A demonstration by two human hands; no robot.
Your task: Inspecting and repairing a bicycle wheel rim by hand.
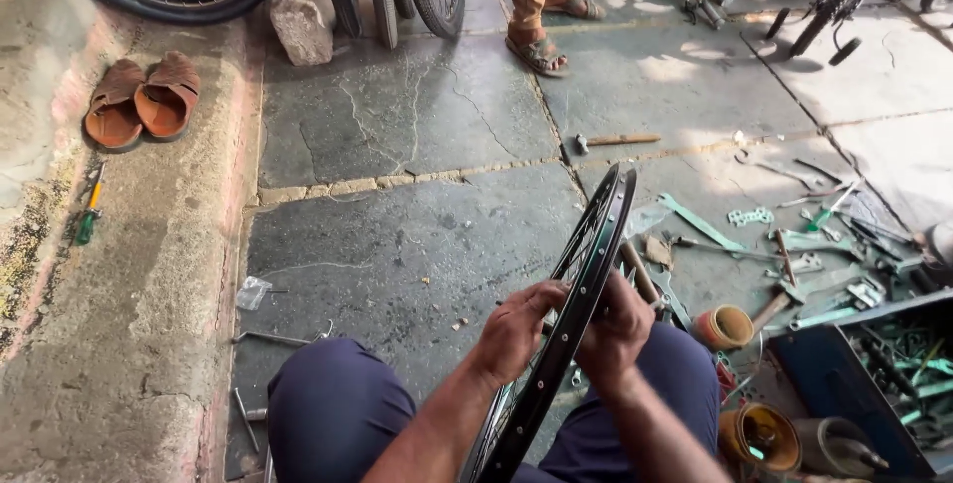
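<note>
A black bicycle wheel rim [596, 245] with thin spokes stands on edge between my knees, tilted away from me. My left hand [516, 329] grips the rim from its left side, fingers curled over the edge. My right hand [617, 329] holds it from the right side, fingers closed near the spokes. Both hands meet at about the same spot on the rim. My legs in dark blue trousers [333, 409] frame the wheel's lower part.
Spanners, a hammer [779, 299] and metal bits litter the stone floor at right, beside a blue toolbox [874, 374] and small tins [725, 327]. Brown sandals [144, 98] and a green screwdriver [89, 210] lie left. Tyres lean at back; another person's sandalled feet [541, 46] stand ahead.
</note>
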